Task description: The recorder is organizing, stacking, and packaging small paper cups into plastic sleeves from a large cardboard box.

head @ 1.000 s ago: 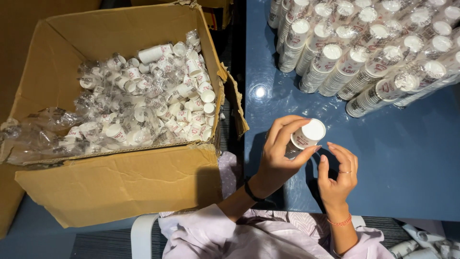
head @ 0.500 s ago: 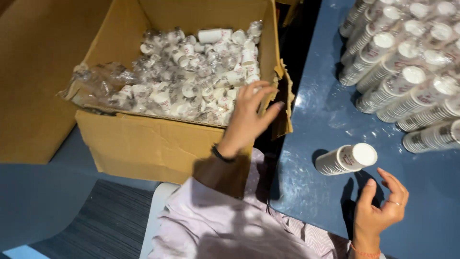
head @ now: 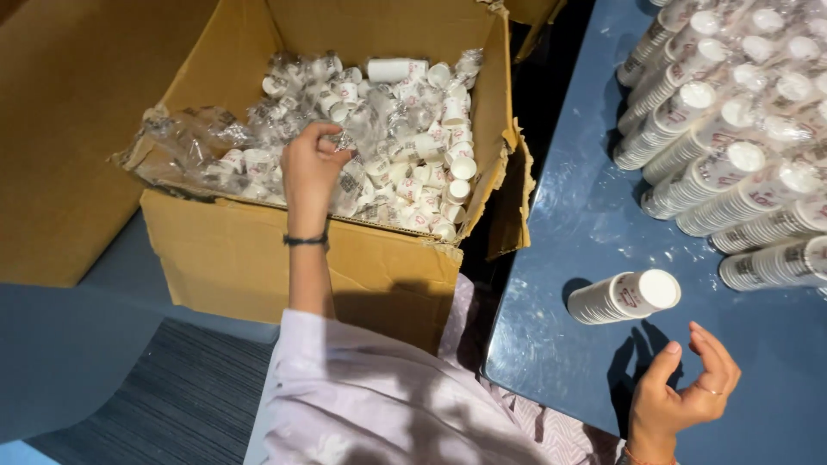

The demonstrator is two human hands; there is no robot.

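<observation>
Many small white paper cups [head: 405,164], plastic-wrapped

A glossy blue table [head: 586,224] (glare-spotted) stands beside what may be grey ribbed carpet [head: 172,405].

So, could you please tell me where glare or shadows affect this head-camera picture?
In the head view, light glares off the blue table near its left edge; the right hand and short cup stack cast dark shadows on it; the plastic bag in the cardboard box glints around the left hand.
</observation>
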